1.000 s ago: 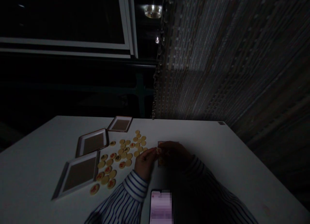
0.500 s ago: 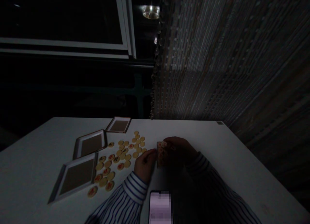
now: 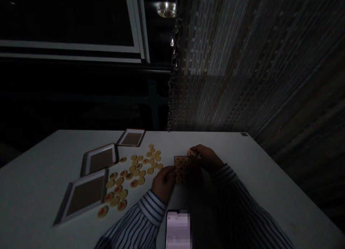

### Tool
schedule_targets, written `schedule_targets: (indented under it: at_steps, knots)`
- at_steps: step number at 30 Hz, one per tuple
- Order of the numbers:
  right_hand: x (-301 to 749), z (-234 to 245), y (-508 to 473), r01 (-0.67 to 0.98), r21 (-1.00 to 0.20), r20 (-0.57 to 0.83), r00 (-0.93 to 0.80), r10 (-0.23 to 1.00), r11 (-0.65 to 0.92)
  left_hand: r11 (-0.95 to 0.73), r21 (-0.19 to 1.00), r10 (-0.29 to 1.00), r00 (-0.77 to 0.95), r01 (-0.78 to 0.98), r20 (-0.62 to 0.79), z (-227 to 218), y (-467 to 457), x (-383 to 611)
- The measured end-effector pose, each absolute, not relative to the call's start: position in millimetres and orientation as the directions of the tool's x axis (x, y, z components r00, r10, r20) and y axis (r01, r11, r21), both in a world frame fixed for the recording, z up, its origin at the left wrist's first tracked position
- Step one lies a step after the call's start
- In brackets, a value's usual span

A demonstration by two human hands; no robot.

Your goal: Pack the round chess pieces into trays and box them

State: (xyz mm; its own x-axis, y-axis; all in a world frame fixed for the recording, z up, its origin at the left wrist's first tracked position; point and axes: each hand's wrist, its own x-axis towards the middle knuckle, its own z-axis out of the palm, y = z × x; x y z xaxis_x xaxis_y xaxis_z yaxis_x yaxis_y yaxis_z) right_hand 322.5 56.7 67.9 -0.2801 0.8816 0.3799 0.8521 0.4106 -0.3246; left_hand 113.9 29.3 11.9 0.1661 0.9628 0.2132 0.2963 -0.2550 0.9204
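The room is dim. A small tray [image 3: 181,168] packed with round yellow game pieces lies on the white table [image 3: 40,184] between my hands. My left hand [image 3: 162,183] has its fingers curled at the tray's left edge. My right hand [image 3: 206,157] pinches one round piece [image 3: 190,152] at the tray's far right corner. Several loose round yellow pieces [image 3: 134,170] with red or dark marks lie scattered to the left of the tray. Both sleeves are striped.
Three flat framed trays lie in a row on the left: the near tray [image 3: 83,195], the middle tray [image 3: 101,161] and the far tray [image 3: 131,137]. A lit phone [image 3: 178,229] sits at the near edge. A beaded curtain [image 3: 242,62] hangs behind the table.
My right hand has moved away from my left hand toward the tray's far right corner, uncovering the pieces in the tray. It now pinches one piece. My left hand stayed at the tray's left edge.
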Motion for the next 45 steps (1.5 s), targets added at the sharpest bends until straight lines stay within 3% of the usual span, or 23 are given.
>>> schedule_targets:
  at_steps: [9,17,36,45]
  knots:
    - [316.9,68.0,56.1,0.928,-0.270,0.185,-0.212,0.960,0.257,-0.347,0.855,0.937,0.183,0.385,0.297,10.1,25.8,112.5]
    - [311.9,66.2,57.1,0.980,-0.135,0.037,-0.140,0.990,0.143,-0.340,0.849,0.934,0.251,0.406,0.254,7.1,25.2,113.5]
    - [308.8,67.4,56.1,0.983,0.023,-0.053,-0.183,0.982,0.184,-0.354,0.857,0.930,0.236,0.376,0.280,10.3,23.8,114.3]
    - [307.1,65.8,53.9,0.980,0.058,-0.029,-0.188,0.982,0.189,-0.359,0.836,0.928,0.258,0.415,0.270,7.2,24.7,114.5]
